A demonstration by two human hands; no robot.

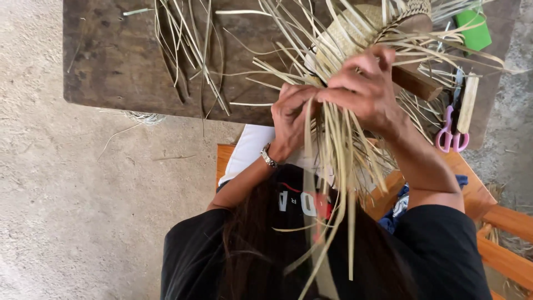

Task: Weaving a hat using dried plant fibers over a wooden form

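Note:
A half-woven straw piece (pixel 355 29) with a tight woven crown rests over a wooden block (pixel 416 83) on the dark wooden table (pixel 111 61). Many loose pale straw strips (pixel 338 161) hang from it towards me. My left hand (pixel 291 114), with a metal bracelet at the wrist, is closed on a bundle of these strips at the table's near edge. My right hand (pixel 363 89) pinches strips just above and to the right, touching the left hand. The fingertips of both hands are partly hidden among the straw.
Pink-handled scissors (pixel 451 136) and a pale flat tool (pixel 468 103) lie at the table's right edge, with a green object (pixel 473 30) beyond. Spare straw strips (pixel 189 50) lie scattered on the table. An orange wooden seat (pixel 488 205) and a white cushion (pixel 250 150) are below. Concrete floor lies left.

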